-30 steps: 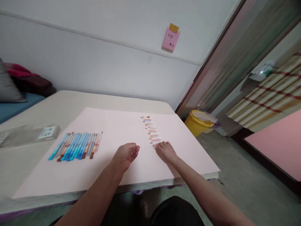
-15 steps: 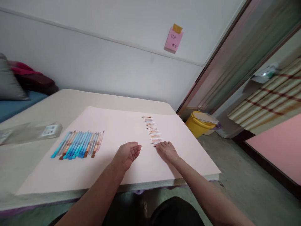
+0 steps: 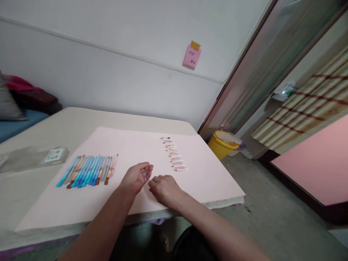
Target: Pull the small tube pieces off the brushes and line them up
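Note:
My left hand (image 3: 137,177) hovers over the pale pink sheet (image 3: 130,145), palm turned inward. Its fingers curl loosely apart, and nothing shows in them. Beside it, my right hand (image 3: 164,188) is low over the sheet, back upward and fingers bent under; no object sticks out of it. Beyond the right hand runs a spaced column of slim pens (image 3: 179,169) with pale, patterned barrels, lying crosswise. Left of my hands, several pens in blue, brown and grey form a packed row (image 3: 89,170), with wide ends toward me.
A clear plastic bag (image 3: 29,159) with a white label lies left of the sheet on the cream-covered table (image 3: 78,119). A white wall rises behind and carries a pink note (image 3: 191,57). On the floor to the right stands a yellow bin (image 3: 220,145).
My right hand has let go of the nearest pen in the column and moved left, close to my left hand. The pen stays on the sheet. The view has shifted slightly.

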### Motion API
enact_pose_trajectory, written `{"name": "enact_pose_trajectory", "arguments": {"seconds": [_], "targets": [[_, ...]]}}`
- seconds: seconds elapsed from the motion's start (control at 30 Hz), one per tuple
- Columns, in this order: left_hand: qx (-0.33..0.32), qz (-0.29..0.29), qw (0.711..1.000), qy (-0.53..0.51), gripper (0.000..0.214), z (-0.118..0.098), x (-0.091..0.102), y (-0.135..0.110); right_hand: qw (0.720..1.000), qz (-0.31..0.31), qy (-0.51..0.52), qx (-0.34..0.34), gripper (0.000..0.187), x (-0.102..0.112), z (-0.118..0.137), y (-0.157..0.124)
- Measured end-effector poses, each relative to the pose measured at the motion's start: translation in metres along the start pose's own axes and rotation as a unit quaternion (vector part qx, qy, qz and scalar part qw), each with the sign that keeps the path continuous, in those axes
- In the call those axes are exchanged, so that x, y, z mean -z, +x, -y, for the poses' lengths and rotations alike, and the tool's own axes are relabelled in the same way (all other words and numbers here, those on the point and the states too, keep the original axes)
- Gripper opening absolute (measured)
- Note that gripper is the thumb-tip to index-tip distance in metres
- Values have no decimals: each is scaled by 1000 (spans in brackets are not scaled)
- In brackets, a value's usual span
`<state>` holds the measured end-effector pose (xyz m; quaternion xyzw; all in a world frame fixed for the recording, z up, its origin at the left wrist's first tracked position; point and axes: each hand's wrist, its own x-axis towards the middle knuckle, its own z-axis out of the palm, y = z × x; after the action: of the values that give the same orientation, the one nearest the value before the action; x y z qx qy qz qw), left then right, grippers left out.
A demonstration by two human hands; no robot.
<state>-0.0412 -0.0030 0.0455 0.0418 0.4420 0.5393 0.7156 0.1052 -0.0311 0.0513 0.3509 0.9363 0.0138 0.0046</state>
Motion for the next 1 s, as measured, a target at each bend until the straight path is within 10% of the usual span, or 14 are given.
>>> {"name": "enact_pose_trajectory", "arguments": {"seconds": [0.4,0.8,1.0], "targets": [[-96,-33,975,197,6,-3,36,4,989,52,29,-133,19,-16,19,21],[-219,-325,703,593,23,-48,91,36,994,30,60,-91,17,-27,22,17],[-212,-313,682,626,2,-42,90,39,980,-5,156,-122,17,-25,20,13]]}}
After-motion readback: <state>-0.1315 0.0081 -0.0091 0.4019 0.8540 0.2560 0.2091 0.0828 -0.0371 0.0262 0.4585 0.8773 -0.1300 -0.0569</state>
